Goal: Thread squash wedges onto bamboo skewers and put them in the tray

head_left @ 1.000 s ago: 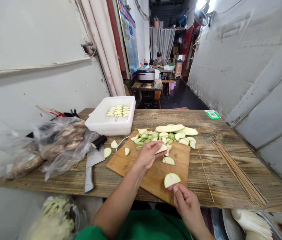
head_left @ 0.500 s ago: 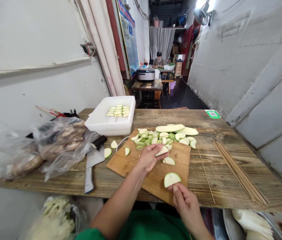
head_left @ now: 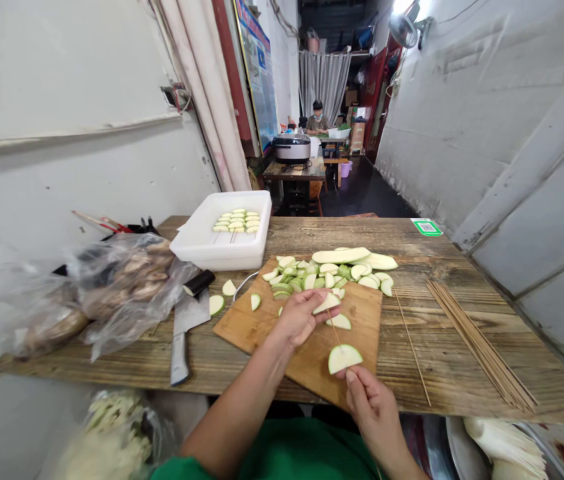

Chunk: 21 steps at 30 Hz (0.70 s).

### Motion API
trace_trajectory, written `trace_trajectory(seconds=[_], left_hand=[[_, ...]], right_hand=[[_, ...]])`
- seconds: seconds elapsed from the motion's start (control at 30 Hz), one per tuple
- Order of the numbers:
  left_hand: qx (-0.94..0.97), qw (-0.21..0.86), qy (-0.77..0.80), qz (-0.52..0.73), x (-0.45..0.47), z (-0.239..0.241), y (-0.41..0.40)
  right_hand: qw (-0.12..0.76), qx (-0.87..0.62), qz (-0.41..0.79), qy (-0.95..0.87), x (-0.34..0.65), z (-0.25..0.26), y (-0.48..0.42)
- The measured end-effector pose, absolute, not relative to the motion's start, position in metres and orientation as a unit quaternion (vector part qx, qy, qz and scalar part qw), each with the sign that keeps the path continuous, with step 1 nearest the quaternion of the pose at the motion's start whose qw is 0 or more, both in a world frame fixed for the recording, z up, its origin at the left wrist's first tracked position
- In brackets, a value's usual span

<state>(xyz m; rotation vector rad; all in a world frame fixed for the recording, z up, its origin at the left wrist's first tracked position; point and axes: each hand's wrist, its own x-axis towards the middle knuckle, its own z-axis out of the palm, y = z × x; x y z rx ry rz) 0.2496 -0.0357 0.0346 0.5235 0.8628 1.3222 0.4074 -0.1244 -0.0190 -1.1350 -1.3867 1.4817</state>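
My right hand (head_left: 368, 405) pinches the near end of a thin bamboo skewer (head_left: 335, 331) that carries two pale green zucchini slices (head_left: 345, 357), lying over the wooden cutting board (head_left: 262, 323). My left hand (head_left: 301, 315) pinches a third zucchini slice (head_left: 327, 303) at the skewer's far tip. A pile of cut zucchini pieces (head_left: 335, 272) sits at the board's far end.
A white tub (head_left: 197, 244) holding finished skewers stands at the back left. A cleaver (head_left: 185, 325) and plastic bags (head_left: 112, 287) lie to the left. Loose skewers (head_left: 477, 343) lie on the right of the wooden table (head_left: 462, 380). A person sits far down the corridor (head_left: 318, 117).
My left hand has drawn the slice a little nearer along the board, toward the skewer tip. My right hand has hardly moved.
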Motion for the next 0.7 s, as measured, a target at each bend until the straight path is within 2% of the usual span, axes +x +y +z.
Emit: trace_trajectory(seconds=[0.7], left_hand=[[0.215,0.688,0.383,0.578,0.260,0.029,-0.045]], right_hand=[[0.407,-0.453,0.578,-0.544,0.403,-0.013,-0.115]])
